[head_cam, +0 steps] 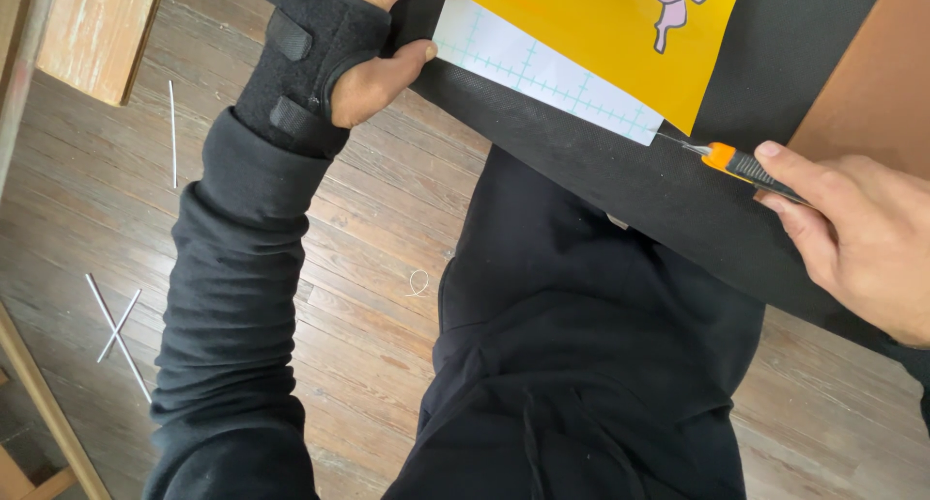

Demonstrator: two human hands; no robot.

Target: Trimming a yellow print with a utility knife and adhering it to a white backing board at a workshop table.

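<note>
My left hand (373, 69), in a black wrist brace, presses its thumb on the near left corner of a yellow sheet (581, 25) that has a pink figure and a white gridded backing strip (542, 74). My right hand (857, 234) grips an orange and black utility knife (741, 163). Its thin blade tip touches the sheet's near right corner. The sheet lies on a black mat (620, 171) over the table edge.
A brown tabletop (872, 83) shows beyond the mat at right. Below is a wooden plank floor (378, 258) with thin white strips (116, 326) scattered at left. A pale wooden board (97, 30) sits at the upper left. My black clothing fills the lower middle.
</note>
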